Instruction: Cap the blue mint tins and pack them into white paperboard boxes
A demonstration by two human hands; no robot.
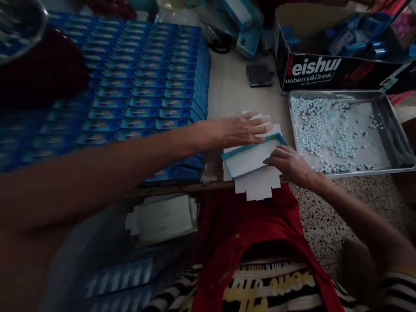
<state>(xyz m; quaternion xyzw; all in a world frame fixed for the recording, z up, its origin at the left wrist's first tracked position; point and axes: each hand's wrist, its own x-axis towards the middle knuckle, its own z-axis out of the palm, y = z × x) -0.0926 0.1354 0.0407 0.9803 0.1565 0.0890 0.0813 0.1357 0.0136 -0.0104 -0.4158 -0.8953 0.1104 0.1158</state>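
A partly folded cardboard carton (248,162), white inside with blue-green edges, lies at the table's front edge. White flat card with notched flaps (256,186) shows beneath it and juts over the edge. My left hand (248,128) rests across the carton's far side, its fingers stretched out and slightly blurred. At the carton's right end, my right hand (289,162) has its fingers bent around the edge, thumb and fingertips on the white panel. Part of the carton's far side is hidden under my left hand.
Rows of blue boxes (143,93) fill the left of the table, beside a dark red container (42,69). On the right are a metal tray (383,151) of small pale-blue pieces and a black carton (331,73). A dark flat object (259,74) lies behind my hands.
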